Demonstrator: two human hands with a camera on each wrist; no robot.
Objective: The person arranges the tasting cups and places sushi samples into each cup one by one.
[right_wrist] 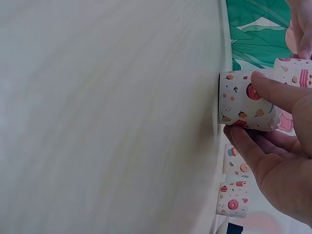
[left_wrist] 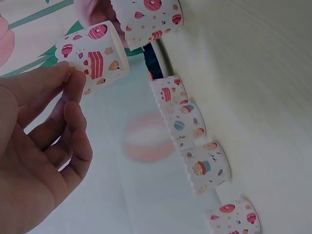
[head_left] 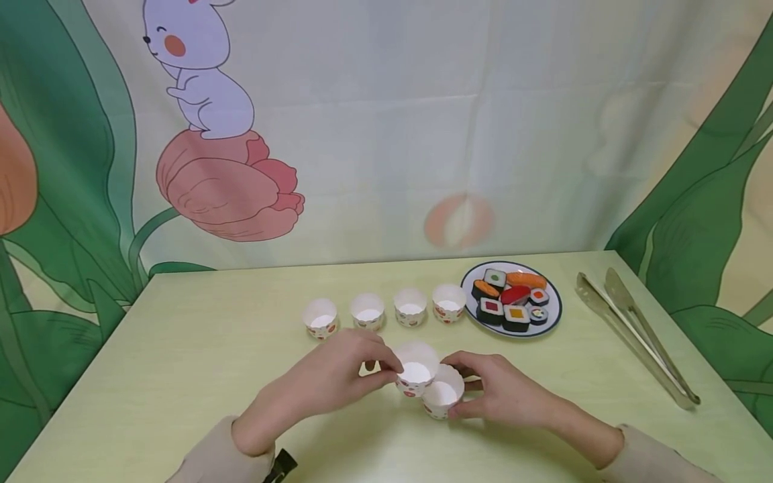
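Between finger and thumb, my left hand [head_left: 347, 365] pinches the edge of a white paper baking cup [head_left: 417, 372] printed with red sweets. In the left wrist view this cup [left_wrist: 95, 58] hangs tilted in the air. My right hand [head_left: 504, 392] grips a second paper baking cup [head_left: 443, 396] from its right side, thumb and fingers on opposite walls. The right wrist view has that cup [right_wrist: 248, 100] with its base near the tabletop. In the head view the two cups overlap, the left one higher; whether they touch I cannot tell.
Behind the hands stand several more paper baking cups [head_left: 368, 310] in a row. A plate [head_left: 557, 315] of sushi pieces [head_left: 515, 295] lies right of the row. Metal tongs [head_left: 640, 335] rest on the table [head_left: 151, 376] at far right. A printed curtain [head_left: 374, 134] hangs behind.
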